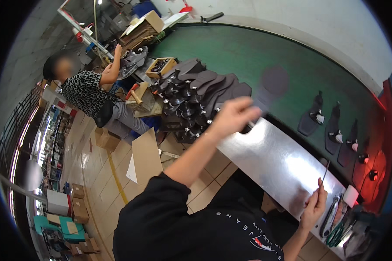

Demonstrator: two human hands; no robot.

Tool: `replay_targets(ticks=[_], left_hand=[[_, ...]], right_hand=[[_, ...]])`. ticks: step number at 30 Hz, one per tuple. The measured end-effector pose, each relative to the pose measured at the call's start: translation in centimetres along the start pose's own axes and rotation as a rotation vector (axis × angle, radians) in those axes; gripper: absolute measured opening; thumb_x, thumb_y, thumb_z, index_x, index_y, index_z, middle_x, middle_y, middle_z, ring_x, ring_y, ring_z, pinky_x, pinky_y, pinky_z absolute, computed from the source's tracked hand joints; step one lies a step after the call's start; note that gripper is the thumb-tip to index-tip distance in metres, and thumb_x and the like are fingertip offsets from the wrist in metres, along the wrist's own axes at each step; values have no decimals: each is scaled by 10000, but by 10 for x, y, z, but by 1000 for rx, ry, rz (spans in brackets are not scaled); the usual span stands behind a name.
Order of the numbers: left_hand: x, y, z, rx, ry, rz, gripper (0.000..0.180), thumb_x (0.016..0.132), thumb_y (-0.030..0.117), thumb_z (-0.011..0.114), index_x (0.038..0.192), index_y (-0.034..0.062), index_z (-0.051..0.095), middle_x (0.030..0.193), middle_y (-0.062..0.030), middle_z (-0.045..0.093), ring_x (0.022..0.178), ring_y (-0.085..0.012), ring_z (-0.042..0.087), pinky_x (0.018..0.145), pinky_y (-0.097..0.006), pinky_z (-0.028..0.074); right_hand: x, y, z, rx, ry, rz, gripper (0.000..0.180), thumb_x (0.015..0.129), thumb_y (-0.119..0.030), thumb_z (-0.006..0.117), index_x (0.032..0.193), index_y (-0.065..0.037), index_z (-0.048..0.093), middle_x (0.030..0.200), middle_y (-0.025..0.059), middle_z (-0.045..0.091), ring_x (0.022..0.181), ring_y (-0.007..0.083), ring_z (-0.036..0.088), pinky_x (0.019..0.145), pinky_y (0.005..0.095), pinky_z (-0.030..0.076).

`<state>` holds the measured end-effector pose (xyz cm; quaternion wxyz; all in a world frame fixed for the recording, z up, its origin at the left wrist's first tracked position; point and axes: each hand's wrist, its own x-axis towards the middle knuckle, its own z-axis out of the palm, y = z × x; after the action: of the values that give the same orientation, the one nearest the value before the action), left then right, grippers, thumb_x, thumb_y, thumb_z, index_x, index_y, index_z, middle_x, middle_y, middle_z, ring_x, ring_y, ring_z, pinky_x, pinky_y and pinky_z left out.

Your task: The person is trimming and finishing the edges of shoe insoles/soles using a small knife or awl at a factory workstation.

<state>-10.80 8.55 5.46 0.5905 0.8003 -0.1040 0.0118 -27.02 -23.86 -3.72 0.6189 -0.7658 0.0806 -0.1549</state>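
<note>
My left hand [234,116], blurred by motion, is closed at the near edge of the green conveyor belt [231,43]. From it extends a smeared dark grey sole-shaped piece [274,82], apparently in its grip. Left of that hand lies a large pile of similar dark grey soles [224,87] with black shiny strap parts. My right hand [314,206] is above the metal worktop [265,143], its fingers pinching a thin pointed stick-like tool [326,172] that points up. Several dark sole pieces [311,119] with straps and small white parts lie on the belt at the right.
A red-lit opening [374,174] stands at the belt's right end. Green-handled scissors [335,235], a cutter knife [329,216] and a white roll [350,195] sit on the worktop's right end. Leftward are a wooden parts box [161,65], a hammer [135,93], cardboard [147,154] and a co-worker [89,91].
</note>
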Motion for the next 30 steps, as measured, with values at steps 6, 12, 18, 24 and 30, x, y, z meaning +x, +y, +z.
replay_targets(ticks=[6, 12, 18, 24, 30], left_hand=[[34, 44, -183, 151, 485, 54, 412, 824, 87, 747, 1216, 31, 633, 940, -86, 708, 761, -116, 660, 667, -230, 532], [60, -50, -321, 322, 507, -241, 258, 861, 174, 725, 1091, 58, 721, 898, -49, 696, 658, -96, 611, 582, -214, 472], [29, -81, -347, 935, 1022, -154, 219, 858, 172, 651, 1018, 52, 742, 937, -98, 738, 848, -156, 684, 780, -277, 512], [77, 1, -53, 255, 533, 378, 194, 902, 116, 660, 1079, 61, 715, 1043, -67, 689, 881, -109, 624, 778, -241, 492], [145, -71, 151, 461, -78, 360, 622, 806, 381, 716, 1305, 46, 553, 1328, -163, 562, 1258, -331, 494, 1025, -414, 411]], right_hand=[[4, 21, -16, 48, 3, 61, 355, 978, -14, 428, 1311, 15, 546, 899, -12, 483, 581, 6, 359, 462, 163, 290], [4, 38, -29, 93, 2, 96, 335, 981, -24, 447, 1293, 17, 561, 912, -11, 504, 577, 0, 359, 463, 153, 295], [4, 24, -37, -81, 21, 83, 329, 928, 1, 524, 1248, -3, 604, 831, -6, 461, 648, 53, 453, 559, 211, 373], [11, 27, -51, -748, 181, -64, 277, 863, -48, 606, 1136, -64, 649, 841, 135, 562, 793, 311, 560, 718, 393, 447], [13, 26, -51, -894, 182, -43, 379, 827, -47, 626, 1200, -112, 615, 945, 112, 552, 901, 309, 543, 758, 423, 463]])
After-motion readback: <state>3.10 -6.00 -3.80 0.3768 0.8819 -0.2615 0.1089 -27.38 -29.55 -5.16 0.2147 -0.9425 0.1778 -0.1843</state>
